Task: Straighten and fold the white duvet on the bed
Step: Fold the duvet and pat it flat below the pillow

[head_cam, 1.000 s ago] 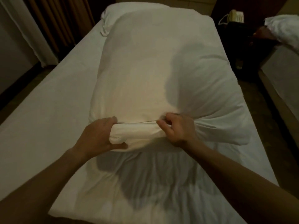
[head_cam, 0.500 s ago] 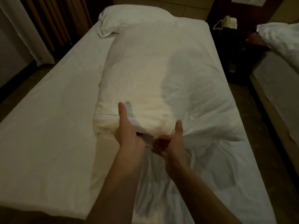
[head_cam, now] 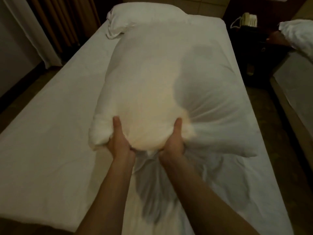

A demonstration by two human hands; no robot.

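Both bare forearms reach forward from the lower edge of the view, close together, toward the near end of the white duvet (head_cam: 162, 78). The left hand (head_cam: 119, 141) grips this end from below: its thumb lies straight on top of the fabric and points away from the person, while the other fingers are hidden under the bulge. The right hand (head_cam: 172, 143) does the same just beside it, thumb on top and fingers tucked beneath, so a rounded lump of duvet is clamped between the two hands and lifted a little. The duvet is thick and puffy and lies lengthwise in the middle of the bed (head_cam: 50, 133), like a long soft roll; its surface is smooth on the top, with fine creases that spread from the right hand toward the right edge. Below the hands a thinner, wrinkled part of white cloth spreads flat toward the foot of the bed, with grey shadows of the arms on it. The bed sheet on the left side is flat and almost without folds. At the far end lies a white pillow (head_cam: 135, 16), partly covered by the duvet. To the left hang brown curtains (head_cam: 64, 19), and at the upper right a pale telephone (head_cam: 247, 19) rests on a dark stand.
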